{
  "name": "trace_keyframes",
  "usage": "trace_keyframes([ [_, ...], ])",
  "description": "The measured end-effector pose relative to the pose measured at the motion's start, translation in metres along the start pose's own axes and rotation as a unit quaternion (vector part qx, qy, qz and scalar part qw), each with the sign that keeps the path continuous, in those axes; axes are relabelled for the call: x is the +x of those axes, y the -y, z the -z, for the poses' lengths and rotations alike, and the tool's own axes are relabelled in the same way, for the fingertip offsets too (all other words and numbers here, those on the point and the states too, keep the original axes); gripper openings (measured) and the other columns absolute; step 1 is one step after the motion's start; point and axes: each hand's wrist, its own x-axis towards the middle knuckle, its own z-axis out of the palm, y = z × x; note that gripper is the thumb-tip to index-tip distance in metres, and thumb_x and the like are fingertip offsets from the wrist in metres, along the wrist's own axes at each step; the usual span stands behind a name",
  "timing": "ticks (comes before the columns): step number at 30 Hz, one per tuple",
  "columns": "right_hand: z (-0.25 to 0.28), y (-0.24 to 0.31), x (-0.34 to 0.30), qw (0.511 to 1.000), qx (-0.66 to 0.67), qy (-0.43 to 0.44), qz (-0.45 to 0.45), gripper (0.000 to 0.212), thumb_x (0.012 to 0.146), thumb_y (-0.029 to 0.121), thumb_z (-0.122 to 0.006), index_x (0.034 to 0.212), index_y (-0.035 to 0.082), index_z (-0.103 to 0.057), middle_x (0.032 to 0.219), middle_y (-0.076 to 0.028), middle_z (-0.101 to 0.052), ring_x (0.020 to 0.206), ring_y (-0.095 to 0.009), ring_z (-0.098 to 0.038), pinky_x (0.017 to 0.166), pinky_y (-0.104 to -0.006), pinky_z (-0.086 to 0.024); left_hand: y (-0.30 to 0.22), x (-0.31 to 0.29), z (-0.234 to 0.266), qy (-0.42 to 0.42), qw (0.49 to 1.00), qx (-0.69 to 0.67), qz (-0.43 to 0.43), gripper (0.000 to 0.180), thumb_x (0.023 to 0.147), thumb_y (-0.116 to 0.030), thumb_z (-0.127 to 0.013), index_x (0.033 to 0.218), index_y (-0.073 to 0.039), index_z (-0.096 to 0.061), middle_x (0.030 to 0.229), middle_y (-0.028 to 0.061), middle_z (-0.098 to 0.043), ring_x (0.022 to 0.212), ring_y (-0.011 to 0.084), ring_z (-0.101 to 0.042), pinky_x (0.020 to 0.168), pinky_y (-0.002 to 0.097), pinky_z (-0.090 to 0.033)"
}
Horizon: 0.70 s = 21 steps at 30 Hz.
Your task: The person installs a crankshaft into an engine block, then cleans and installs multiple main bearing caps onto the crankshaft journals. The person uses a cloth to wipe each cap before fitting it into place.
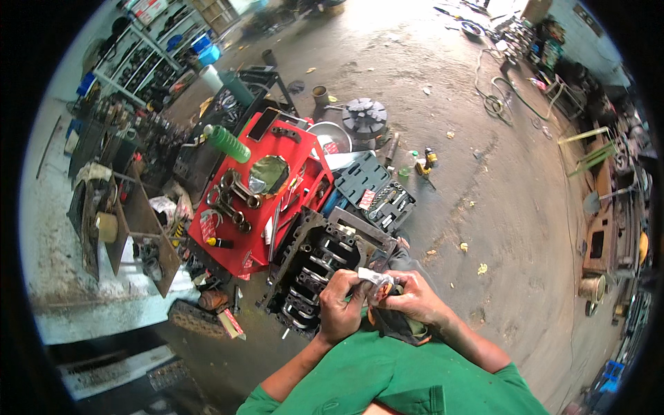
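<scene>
Close to my body, my left hand (342, 303) and my right hand (419, 299) meet around a small silvery packet (377, 285). It looks like crinkled clear plastic with a white end, and its contents cannot be made out. Fingers of both hands pinch it from either side. A dark cloth (398, 326) with an orange edge hangs just under my hands. Beyond my left hand lies an engine block (299, 277), its open side up, with a row of metal bearing caps across it.
A red tool cart (242, 185) at the left carries connecting rods (238, 188), a green bottle (228, 143) and a phone (263, 124). An open socket set (391, 205) lies beyond the block, near a yellow drill (427, 160). Cluttered shelves stand at far left; a hose (495, 104) snakes at far right.
</scene>
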Motion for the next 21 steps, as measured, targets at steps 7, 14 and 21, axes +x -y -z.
trace_keyframes([
  [7,0.013,0.018,0.032,0.963,-0.202,-0.133,0.119,0.024,0.079,0.012,-0.069,0.099,-0.001,-0.066,0.092,-0.011,-0.062,0.089,-0.022,-0.063,0.081,-0.0326,-0.049,-0.001,0.018,-0.020,-0.086,0.992,0.013,0.086,0.016,0.095,-0.014,-0.061,0.093,0.001,-0.056,0.084,0.0097,-0.055,0.071,0.0184,-0.059,0.064,0.0330,-0.049],
  [14,0.074,0.073,0.068,0.958,-0.215,0.005,0.192,0.027,0.085,0.015,-0.065,0.106,-0.003,-0.065,0.101,-0.010,-0.062,0.089,-0.021,-0.064,0.082,-0.0327,-0.050,-0.014,0.071,-0.052,-0.132,0.988,-0.047,0.069,0.016,0.097,-0.015,-0.060,0.096,0.000,-0.055,0.088,0.0098,-0.057,0.076,0.0187,-0.060,0.067,0.0329,-0.049],
  [21,0.135,0.101,0.077,0.962,0.196,0.098,-0.161,0.029,0.090,0.018,-0.059,0.107,-0.003,-0.065,0.094,-0.006,-0.065,0.081,-0.021,-0.067,0.078,-0.0308,-0.054,-0.017,0.095,-0.089,-0.138,0.984,-0.066,0.092,0.018,0.100,-0.018,-0.061,0.100,0.000,-0.058,0.094,0.0104,-0.059,0.080,0.0187,-0.063,0.071,0.0323,-0.051],
])
